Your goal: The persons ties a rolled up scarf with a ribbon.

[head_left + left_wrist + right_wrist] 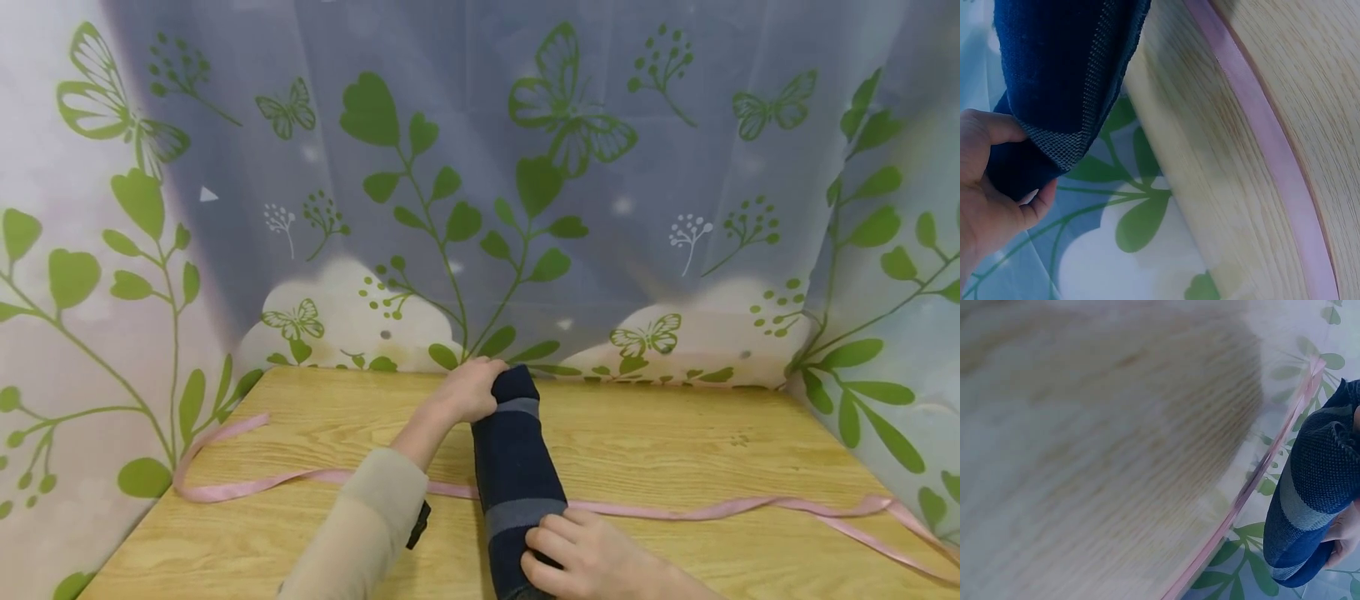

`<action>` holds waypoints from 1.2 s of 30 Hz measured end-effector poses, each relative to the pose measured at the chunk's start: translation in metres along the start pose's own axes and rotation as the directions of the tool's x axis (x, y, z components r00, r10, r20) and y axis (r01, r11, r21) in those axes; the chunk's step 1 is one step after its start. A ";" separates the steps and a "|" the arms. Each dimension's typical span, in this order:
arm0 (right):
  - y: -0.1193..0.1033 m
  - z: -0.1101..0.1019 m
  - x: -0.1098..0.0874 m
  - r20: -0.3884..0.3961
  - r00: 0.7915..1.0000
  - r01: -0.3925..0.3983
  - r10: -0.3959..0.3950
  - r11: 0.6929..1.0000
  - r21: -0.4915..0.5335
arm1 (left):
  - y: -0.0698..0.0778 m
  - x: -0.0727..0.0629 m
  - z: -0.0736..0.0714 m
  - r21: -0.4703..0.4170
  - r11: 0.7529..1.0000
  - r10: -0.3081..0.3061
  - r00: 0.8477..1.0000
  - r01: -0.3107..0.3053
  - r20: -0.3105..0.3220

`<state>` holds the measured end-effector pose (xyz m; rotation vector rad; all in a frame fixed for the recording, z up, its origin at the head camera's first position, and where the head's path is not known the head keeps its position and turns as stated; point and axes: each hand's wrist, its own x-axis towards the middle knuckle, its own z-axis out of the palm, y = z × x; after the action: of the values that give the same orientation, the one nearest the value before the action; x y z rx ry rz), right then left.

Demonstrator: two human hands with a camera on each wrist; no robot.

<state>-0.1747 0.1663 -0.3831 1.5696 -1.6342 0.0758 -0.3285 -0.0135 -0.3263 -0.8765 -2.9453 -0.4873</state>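
A dark navy cloth roll with grey bands lies lengthwise in the middle in the head view, pointing away from me. At its far end my left hand grips the fabric. The left wrist view shows that hand's thumb and fingers pinching a fold of the cloth beside a patterned grey band. My right hand holds the near end from the right, its fingers curled over the edge. In the right wrist view the roll shows loose edges at one end.
A long pink ribbon runs across the wooden table, passing beneath the cloth roll, with bends near both ends. A printed curtain with green leaves and butterflies stands behind the table and at both sides.
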 end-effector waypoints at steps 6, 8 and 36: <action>-0.004 -0.001 -0.001 0.029 0.999 -0.023 0.023 1.000 0.000 | 0.003 -0.001 -0.001 0.015 1.000 0.021 1.000 -0.021 -0.003; -0.006 -0.001 -0.001 0.030 0.999 -0.026 0.026 1.000 -0.010 | 0.003 -0.001 -0.001 0.022 0.999 0.031 1.000 -0.031 -0.001; -0.022 0.013 -0.007 0.108 0.990 -0.086 0.085 0.996 0.003 | 0.017 -0.001 0.009 0.153 0.974 0.155 0.984 -0.167 0.083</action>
<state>-0.1642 0.1594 -0.4062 1.5316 -1.7873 0.0431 -0.3184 0.0021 -0.3304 -1.1212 -2.8904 -0.2141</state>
